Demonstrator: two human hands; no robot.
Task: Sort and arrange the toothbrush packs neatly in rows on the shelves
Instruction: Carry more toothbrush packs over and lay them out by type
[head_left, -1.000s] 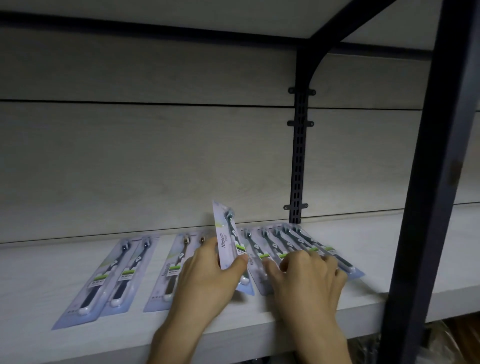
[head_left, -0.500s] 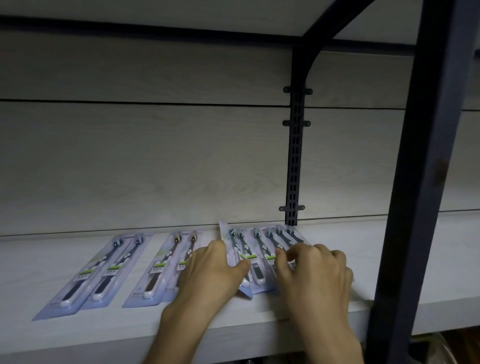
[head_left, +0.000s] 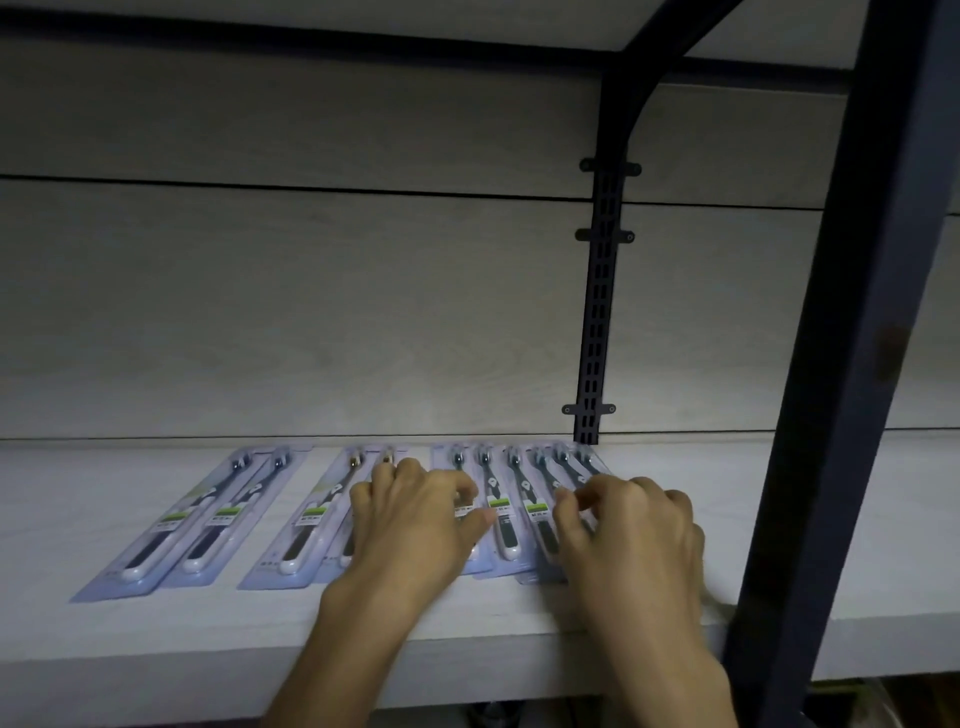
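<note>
Left hand (head_left: 415, 525) presses middle pack (head_left: 480, 512) flat on shelf (head_left: 78, 639); right hand (head_left: 631, 525), fingers curled, fiddles with overlapped packs (head_left: 545, 499) at 3 o'clock. Two packs (head_left: 192, 519) at 9 o'clock lie neat; right cluster unsorted.

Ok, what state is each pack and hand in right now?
Leftmost toothbrush pack: flat on the shelf, untouched.
Second toothbrush pack: flat, partly under the left hand.
Middle toothbrush pack: flat, between the hands.
Right-end packs: flat, overlapping.
Left hand: fingers curled, on packs.
Right hand: fingers curled, on right-end packs.
</note>
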